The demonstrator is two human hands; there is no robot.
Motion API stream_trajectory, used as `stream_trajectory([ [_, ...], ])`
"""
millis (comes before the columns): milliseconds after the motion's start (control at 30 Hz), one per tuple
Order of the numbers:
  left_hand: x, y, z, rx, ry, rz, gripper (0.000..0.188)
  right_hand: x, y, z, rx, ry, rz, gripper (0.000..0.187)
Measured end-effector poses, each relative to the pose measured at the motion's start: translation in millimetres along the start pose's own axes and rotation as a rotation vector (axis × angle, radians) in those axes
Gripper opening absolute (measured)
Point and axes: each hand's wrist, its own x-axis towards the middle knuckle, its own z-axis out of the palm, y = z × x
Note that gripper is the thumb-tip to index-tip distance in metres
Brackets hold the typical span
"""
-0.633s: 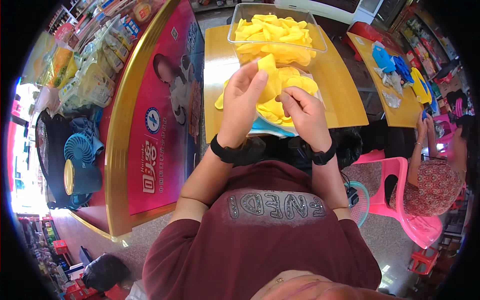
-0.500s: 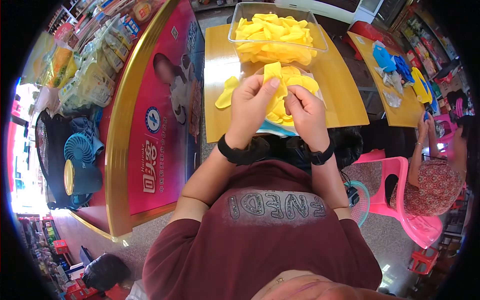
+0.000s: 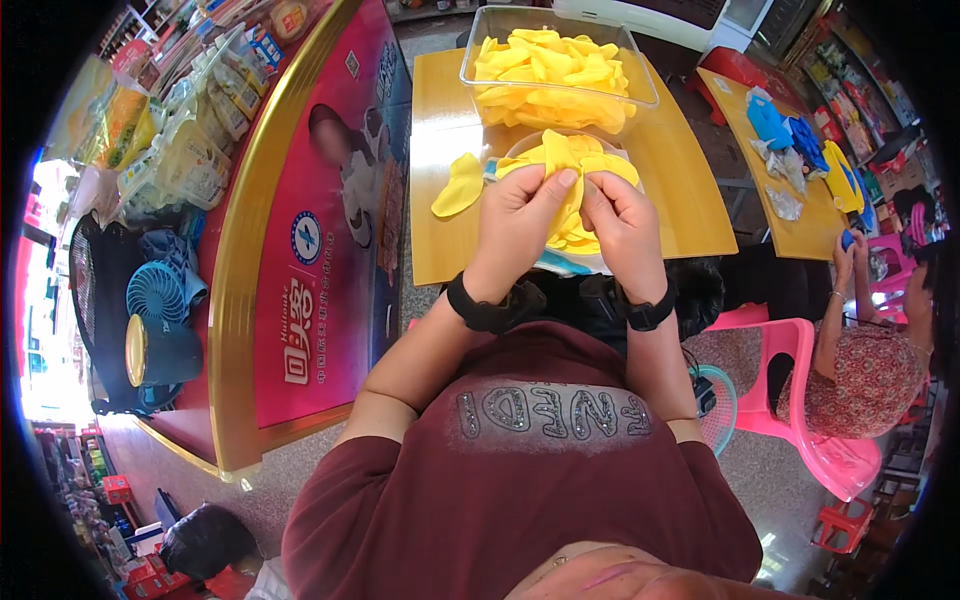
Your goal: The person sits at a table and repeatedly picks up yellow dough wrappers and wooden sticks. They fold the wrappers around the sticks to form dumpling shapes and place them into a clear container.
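Above a wooden table [image 3: 690,200], my left hand [image 3: 518,215] and my right hand [image 3: 628,228] meet side by side, thumbs and fingertips pinched on a soft yellow fabric piece [image 3: 560,152]. Its upper end stands up between my fingers, while its lower part hangs down between the hands. Just beneath and behind lies a pile of similar yellow pieces [image 3: 613,166] on a round, pale-rimmed holder, largely hidden by my hands. One loose yellow piece [image 3: 460,186], long and rounded, rests on the table to the left. What the fingertips press on exactly is hidden.
Beyond the pile, a clear plastic bin [image 3: 648,98] is heaped with yellow pieces. A pink counter with a gold edge [image 3: 228,300] stands close on the left. To the right are a pink plastic chair [image 3: 800,400], a second table [image 3: 790,215] and a seated person [image 3: 870,375].
My left hand has shifted slightly right and lower, closing in on my right hand. The yellow piece now sits between both hands, its top moved a little right.
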Motion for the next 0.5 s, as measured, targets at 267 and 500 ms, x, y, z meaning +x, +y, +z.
stream_trajectory([
  [267,13,20,-13,-0.028,0.02,-0.109,0.022,2,-6,-6,-0.217,-0.143,-0.028,0.013],
  [500,2,14,3,-0.119,0.018,-0.07,0.021,-2,-2,1,-0.172,-0.095,-0.051,0.012],
])
